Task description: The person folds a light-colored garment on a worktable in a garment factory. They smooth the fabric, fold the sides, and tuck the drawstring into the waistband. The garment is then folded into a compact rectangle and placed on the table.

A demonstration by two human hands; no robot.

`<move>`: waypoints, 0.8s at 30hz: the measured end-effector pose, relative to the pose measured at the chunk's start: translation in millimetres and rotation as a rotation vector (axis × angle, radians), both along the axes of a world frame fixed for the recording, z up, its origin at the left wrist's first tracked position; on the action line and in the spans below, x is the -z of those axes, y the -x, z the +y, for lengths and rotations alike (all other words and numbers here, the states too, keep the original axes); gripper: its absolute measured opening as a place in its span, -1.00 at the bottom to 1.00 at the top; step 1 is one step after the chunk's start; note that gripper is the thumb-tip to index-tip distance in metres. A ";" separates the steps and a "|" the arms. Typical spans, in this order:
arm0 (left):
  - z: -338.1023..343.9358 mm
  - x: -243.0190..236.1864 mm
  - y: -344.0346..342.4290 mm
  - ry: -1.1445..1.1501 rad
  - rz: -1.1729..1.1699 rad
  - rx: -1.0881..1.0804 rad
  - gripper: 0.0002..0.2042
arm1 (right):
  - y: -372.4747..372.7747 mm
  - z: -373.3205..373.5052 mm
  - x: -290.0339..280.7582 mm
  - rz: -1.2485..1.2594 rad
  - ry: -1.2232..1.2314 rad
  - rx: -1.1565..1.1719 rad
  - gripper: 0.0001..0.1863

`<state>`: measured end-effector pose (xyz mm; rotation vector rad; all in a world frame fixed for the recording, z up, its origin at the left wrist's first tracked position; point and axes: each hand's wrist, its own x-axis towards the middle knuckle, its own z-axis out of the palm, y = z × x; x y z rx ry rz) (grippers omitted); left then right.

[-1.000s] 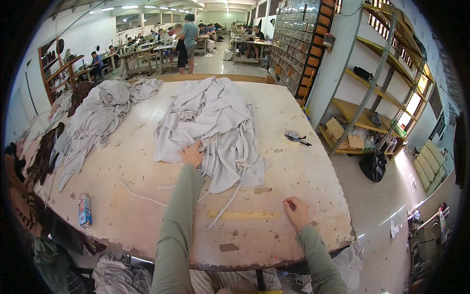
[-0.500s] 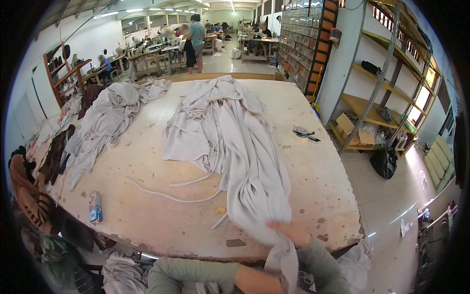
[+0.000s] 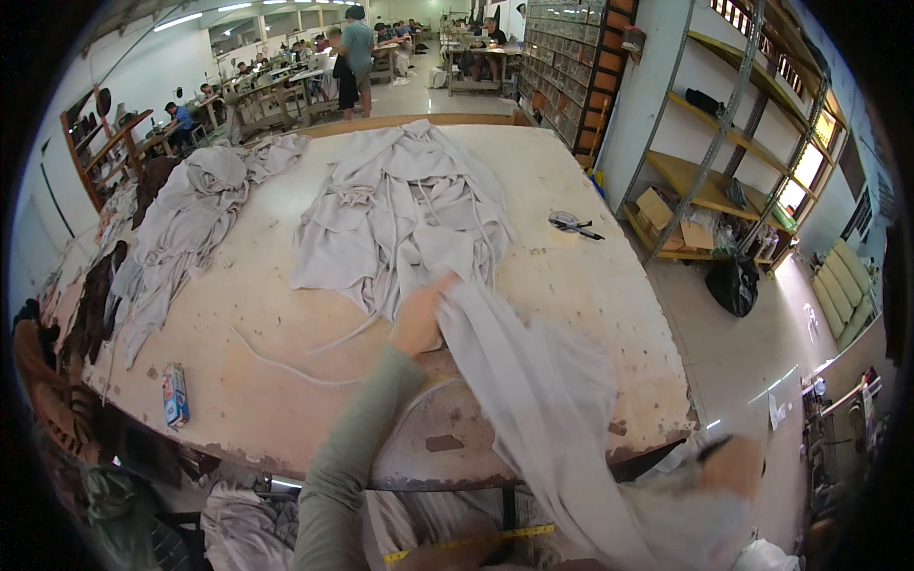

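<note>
A length of light grey cloth stretches from the middle of the worktable down past its near right edge. My left hand is closed on its upper end, with the arm reaching across the table front. My right hand, smeared by motion, is at the cloth's lower right end beyond the table edge; its fingers cannot be made out. Behind my left hand lies a crumpled pile of the same grey cloth. A thin pale cord trails from it toward the left.
Another grey heap covers the table's left side. A small blue-and-white box stands at the near left. A dark pen-like item lies at right. Metal shelving stands beyond. A yellow measuring tape hangs below me.
My left hand has come up from the lower edge onto the table, gripping the cloth. My right hand has swung right, off the table. The long cloth is now drawn across toward the right.
</note>
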<state>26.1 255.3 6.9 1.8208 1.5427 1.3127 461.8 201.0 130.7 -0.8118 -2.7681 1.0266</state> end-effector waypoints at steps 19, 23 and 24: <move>-260.0 -31.0 46.1 0.444 0.117 -0.153 -0.59 | -86.0 139.1 126.0 0.130 -0.411 0.846 -0.51; -236.4 -18.5 42.6 0.295 0.102 -0.351 -0.68 | 10.8 121.9 110.3 0.054 -0.915 0.692 -0.57; -225.1 -16.1 40.6 0.267 0.108 -0.297 -0.68 | 40.7 118.4 103.9 0.172 -0.836 0.593 -0.58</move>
